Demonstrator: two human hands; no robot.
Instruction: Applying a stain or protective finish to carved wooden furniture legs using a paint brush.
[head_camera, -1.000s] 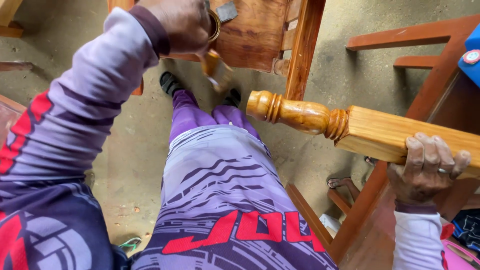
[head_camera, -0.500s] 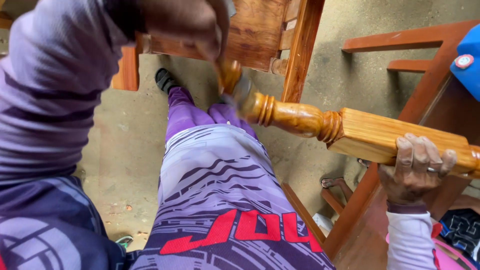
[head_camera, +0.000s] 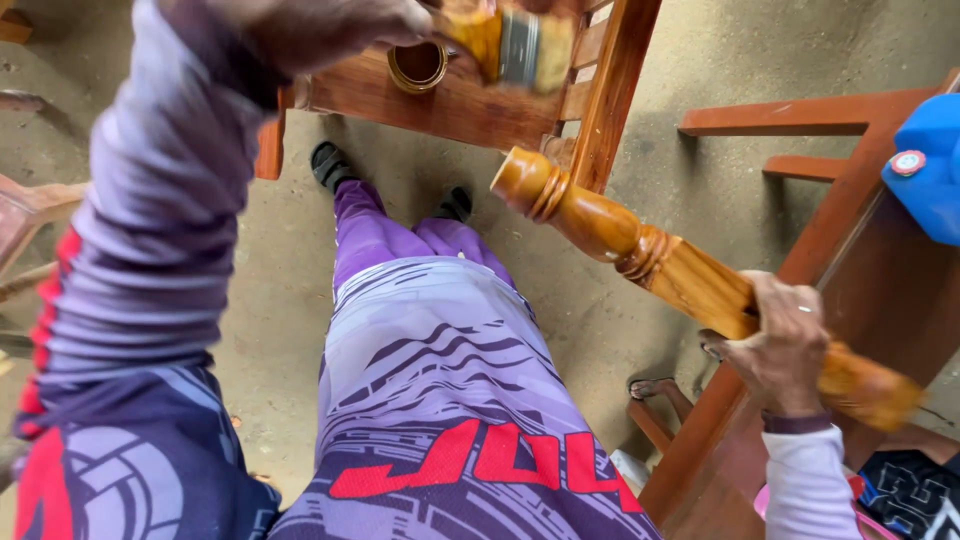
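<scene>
Left hand (head_camera: 330, 25), cut off at the top edge, clenched around a blurred brush (head_camera: 510, 42) above the tin (head_camera: 417, 65). Right hand (head_camera: 785, 345) grasping the turned wooden leg (head_camera: 640, 245), its far end blurred.

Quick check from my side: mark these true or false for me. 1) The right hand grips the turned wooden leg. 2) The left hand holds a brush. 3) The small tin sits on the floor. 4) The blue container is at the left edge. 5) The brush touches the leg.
1) True: the right hand grips the turned wooden leg.
2) True: the left hand holds a brush.
3) False: the small tin sits on a wooden chair seat.
4) False: the blue container is at the right edge.
5) False: the brush is raised clear of the leg.
</scene>
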